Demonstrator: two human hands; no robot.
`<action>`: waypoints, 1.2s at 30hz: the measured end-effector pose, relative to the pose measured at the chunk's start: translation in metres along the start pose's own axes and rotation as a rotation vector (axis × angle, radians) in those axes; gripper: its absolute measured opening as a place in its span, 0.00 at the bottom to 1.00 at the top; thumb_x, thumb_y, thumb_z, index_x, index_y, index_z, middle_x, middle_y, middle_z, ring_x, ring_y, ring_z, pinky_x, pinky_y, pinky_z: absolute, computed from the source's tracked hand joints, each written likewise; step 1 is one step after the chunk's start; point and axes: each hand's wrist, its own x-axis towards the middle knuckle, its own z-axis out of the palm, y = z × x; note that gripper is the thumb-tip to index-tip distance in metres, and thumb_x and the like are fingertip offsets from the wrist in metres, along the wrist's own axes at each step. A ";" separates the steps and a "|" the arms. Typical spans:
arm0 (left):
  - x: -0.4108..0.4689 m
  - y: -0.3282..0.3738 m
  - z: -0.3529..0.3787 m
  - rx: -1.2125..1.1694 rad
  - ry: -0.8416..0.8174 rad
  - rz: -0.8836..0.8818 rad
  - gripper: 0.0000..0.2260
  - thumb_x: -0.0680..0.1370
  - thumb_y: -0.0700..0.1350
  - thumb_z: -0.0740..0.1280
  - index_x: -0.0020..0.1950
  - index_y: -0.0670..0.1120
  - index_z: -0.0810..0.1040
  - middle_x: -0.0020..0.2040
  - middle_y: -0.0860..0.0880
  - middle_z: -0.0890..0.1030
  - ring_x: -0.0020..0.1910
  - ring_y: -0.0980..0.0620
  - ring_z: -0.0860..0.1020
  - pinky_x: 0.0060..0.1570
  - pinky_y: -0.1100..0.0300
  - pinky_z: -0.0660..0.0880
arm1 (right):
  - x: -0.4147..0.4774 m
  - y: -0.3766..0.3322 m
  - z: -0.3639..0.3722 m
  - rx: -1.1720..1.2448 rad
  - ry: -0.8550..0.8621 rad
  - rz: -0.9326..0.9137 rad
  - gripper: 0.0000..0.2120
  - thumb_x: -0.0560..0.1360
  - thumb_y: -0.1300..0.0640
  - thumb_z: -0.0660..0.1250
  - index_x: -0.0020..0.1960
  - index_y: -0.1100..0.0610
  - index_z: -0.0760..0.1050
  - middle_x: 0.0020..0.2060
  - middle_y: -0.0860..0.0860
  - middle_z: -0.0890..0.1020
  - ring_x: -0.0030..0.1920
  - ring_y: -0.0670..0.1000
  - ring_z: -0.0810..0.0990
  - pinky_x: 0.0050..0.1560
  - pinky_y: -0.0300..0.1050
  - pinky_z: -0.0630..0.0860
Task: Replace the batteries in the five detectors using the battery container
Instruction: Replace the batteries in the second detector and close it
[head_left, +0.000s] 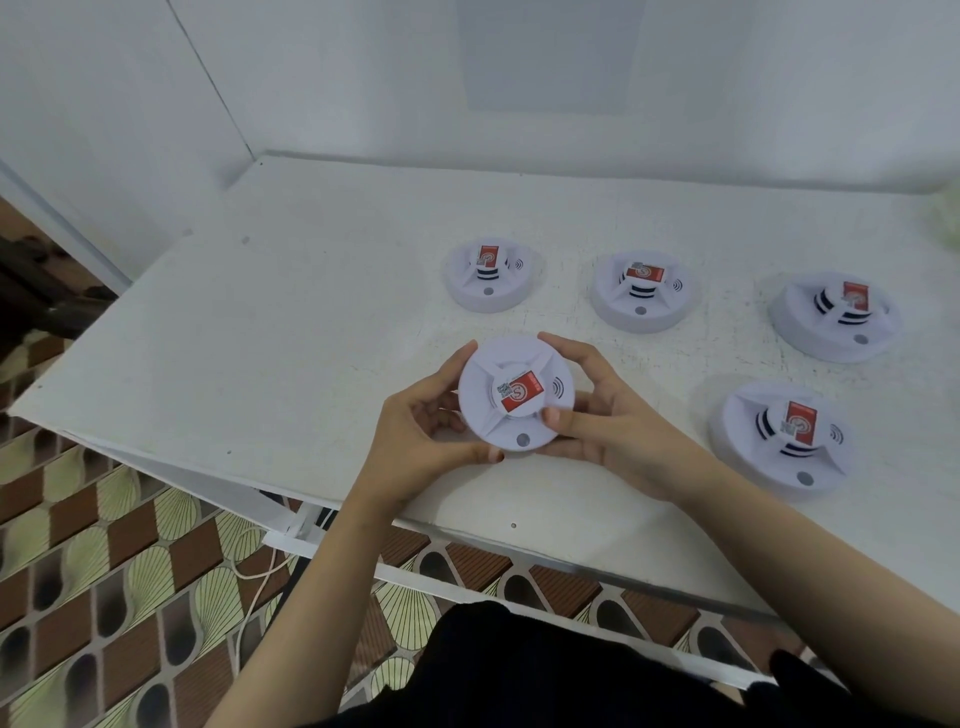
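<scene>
Left hand (421, 431): fingers curled round the held detector's rim at its 9 o'clock side, thumb tip at 6 o'clock
Held detector (517, 392): white disc gripped just above the table (260, 338), red label up; looks light, rigid moulded plastic, smooth and probably slippery, so the rim is the place to grip for a twist
Right hand (608, 415): clasping the rim from 3 o'clock, thumb on the face at 5 o'clock
Four other detectors: resting at 12 (488, 278), 1 (643, 291), 2 (836, 317) and 4 o'clock (787, 441) of the held one, well apart
Battery container: not identifiable; a pale blur at the table's far right edge is unclear
</scene>
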 end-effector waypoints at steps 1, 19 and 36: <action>0.000 0.000 0.000 -0.001 0.001 -0.003 0.41 0.59 0.44 0.80 0.70 0.53 0.70 0.60 0.54 0.81 0.59 0.39 0.76 0.56 0.47 0.78 | 0.000 0.000 0.000 0.006 0.002 0.000 0.31 0.70 0.63 0.68 0.68 0.44 0.65 0.53 0.56 0.82 0.54 0.57 0.81 0.53 0.50 0.79; 0.001 0.000 -0.003 0.001 -0.006 -0.025 0.39 0.61 0.44 0.78 0.71 0.44 0.70 0.62 0.50 0.80 0.61 0.45 0.77 0.55 0.50 0.78 | 0.001 0.001 0.000 0.046 0.008 -0.001 0.29 0.69 0.64 0.68 0.66 0.46 0.65 0.54 0.59 0.81 0.55 0.59 0.81 0.54 0.52 0.79; 0.001 0.001 -0.002 -0.050 -0.015 -0.060 0.39 0.61 0.40 0.78 0.71 0.44 0.70 0.62 0.49 0.80 0.60 0.44 0.77 0.54 0.55 0.78 | 0.001 0.003 -0.001 0.044 0.034 0.003 0.32 0.68 0.64 0.69 0.68 0.48 0.63 0.52 0.58 0.82 0.54 0.59 0.81 0.54 0.54 0.79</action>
